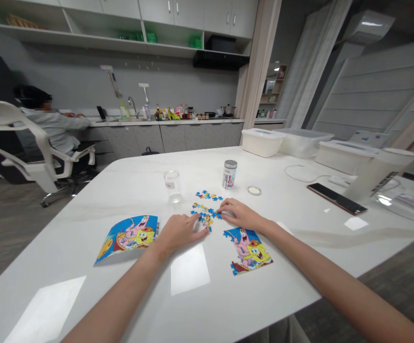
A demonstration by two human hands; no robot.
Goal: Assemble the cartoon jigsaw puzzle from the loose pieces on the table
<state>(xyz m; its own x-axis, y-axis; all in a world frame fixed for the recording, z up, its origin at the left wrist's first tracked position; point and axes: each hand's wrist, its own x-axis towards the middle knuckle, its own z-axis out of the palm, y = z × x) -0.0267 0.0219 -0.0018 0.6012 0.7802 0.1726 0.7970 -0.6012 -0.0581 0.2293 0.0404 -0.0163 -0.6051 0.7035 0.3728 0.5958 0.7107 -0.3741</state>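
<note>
My left hand (179,232) lies low over the table with thumb and index finger apart, the fingertips at the edge of several loose jigsaw pieces (205,219). Across from it, my right hand (241,214) has its fingers spread and bent, the tips touching the blue pieces at the right of the pile. Just below the right hand is a partly joined jigsaw puzzle (248,252) with two cartoon figures, ragged on its left side. A curved picture sheet (130,238) with the same figures lies to the left of my left hand.
Behind the pieces stand a clear jar (173,186) and a silver-lidded can (230,174), with a round lid (254,190) beside it. A phone (336,198), a tall tumbler (382,176) and plastic boxes (264,143) occupy the right. A person (55,126) sits at the far counter.
</note>
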